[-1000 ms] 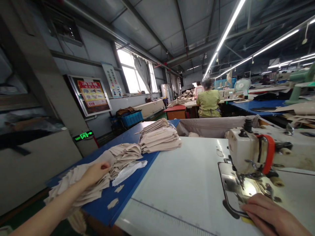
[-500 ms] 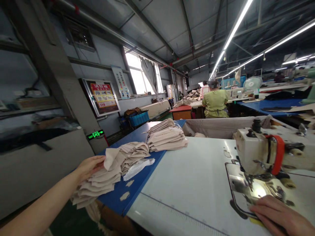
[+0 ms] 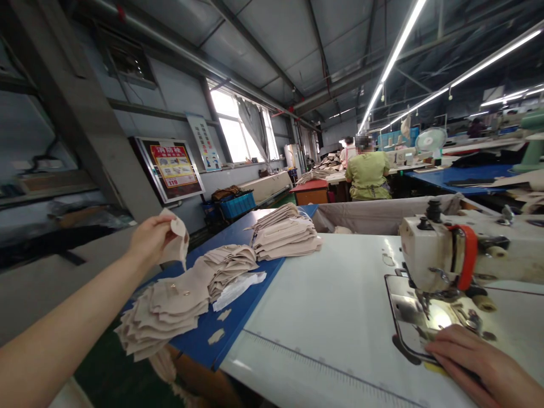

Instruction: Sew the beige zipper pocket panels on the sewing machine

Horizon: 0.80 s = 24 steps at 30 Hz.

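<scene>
My left hand (image 3: pixel 151 238) is raised above the blue side table (image 3: pixel 221 326), pinching a small beige fabric piece (image 3: pixel 177 242) that hangs from its fingers. Just below it lies a fanned stack of beige fabric pieces (image 3: pixel 170 309), some with small metal snaps. My right hand (image 3: pixel 480 368) rests flat on the white sewing table (image 3: pixel 331 317), fingers stretched toward the metal needle plate (image 3: pixel 410 320) of the sewing machine (image 3: pixel 442 258). Nothing shows in the right hand.
A second tall stack of beige pieces (image 3: pixel 284 235) sits farther back on the blue table. White scraps (image 3: pixel 238 286) lie beside the near stack. A fabric-lined bin (image 3: pixel 382 215) stands behind the table. A person in a green top (image 3: pixel 368 175) works at a far bench.
My left hand has lifted one beige piece off the near stack and raised it upward. The right hand has stayed by the needle plate.
</scene>
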Available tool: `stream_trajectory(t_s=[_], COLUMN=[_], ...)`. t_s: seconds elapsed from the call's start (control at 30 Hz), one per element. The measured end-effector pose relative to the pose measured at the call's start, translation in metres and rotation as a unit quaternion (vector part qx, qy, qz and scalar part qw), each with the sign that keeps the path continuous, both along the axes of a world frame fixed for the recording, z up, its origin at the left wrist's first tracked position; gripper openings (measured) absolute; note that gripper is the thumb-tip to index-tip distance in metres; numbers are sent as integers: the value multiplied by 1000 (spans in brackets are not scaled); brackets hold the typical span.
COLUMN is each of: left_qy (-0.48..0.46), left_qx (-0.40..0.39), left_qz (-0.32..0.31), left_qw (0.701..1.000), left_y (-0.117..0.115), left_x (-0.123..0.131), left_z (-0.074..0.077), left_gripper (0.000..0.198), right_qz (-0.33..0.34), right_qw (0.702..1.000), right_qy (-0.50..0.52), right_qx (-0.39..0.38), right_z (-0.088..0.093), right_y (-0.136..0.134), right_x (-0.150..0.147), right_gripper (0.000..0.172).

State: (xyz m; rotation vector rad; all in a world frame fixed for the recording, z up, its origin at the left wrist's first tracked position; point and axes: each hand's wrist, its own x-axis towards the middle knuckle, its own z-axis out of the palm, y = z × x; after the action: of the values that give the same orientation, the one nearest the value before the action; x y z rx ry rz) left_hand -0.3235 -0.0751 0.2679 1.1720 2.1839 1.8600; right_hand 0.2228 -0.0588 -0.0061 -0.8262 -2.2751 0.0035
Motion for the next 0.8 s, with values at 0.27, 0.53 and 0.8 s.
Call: stream_trajectory(t_s=[0.27, 0.53, 0.8], left_qy=[-30, -53, 393], left_qx=[-119, -232, -207], left_qz=[-293, -468, -536], left_qw=[948, 851, 718], left_y=[30, 41, 35], left_x=[159, 299, 251], left_z=[-70, -200, -212], left_gripper=[11, 8, 44], right_qz=[-14, -29, -63], right_qw=[994, 993, 997], right_qy=[-39, -37, 47], right_qx=[-97, -104, -9], right_z=[18, 31, 33], right_y=[-7, -10, -10], right_x=[-9, -15, -16], right_gripper=[29, 27, 23])
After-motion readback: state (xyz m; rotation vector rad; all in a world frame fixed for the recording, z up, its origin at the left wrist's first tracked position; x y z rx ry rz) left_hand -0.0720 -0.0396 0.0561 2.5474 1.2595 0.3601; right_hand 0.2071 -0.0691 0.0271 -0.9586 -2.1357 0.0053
